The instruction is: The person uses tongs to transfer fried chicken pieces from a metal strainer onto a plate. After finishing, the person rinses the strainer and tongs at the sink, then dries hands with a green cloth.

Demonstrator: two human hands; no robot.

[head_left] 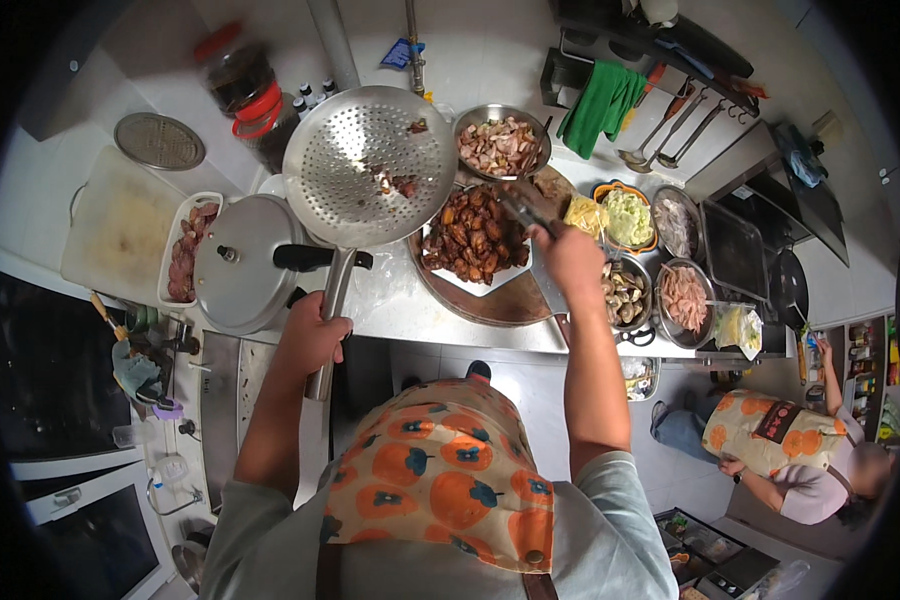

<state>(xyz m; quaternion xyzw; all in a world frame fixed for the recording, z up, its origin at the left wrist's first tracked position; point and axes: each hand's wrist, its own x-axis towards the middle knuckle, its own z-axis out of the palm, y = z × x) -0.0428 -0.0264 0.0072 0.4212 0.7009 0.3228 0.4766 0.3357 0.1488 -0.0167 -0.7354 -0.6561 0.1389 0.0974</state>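
Observation:
My left hand [315,335] is closed round the handle of a large round metal skimmer [345,170]. The skimmer is held up over the counter, with a few dark brown scraps on its perforated bowl. Below and to its right stands a white plate [488,287] heaped with browned meat pieces [470,235], on a round wooden chopping board [470,308]. My right hand [575,265] is closed on a dark slender utensil [523,205] that reaches over the heap. Its tip is blurred, so its exact kind is unclear. What looks like a cleaver [547,285] lies partly beneath my right hand.
A metal bowl of sliced meat [500,147] stands behind the plate. Bowls of shredded cabbage [628,218], clams [622,292] and pale meat strips [685,297] crowd the right. A grey pressure cooker [240,285] and a meat container [192,250] stand left. Another person [775,440] is at far right.

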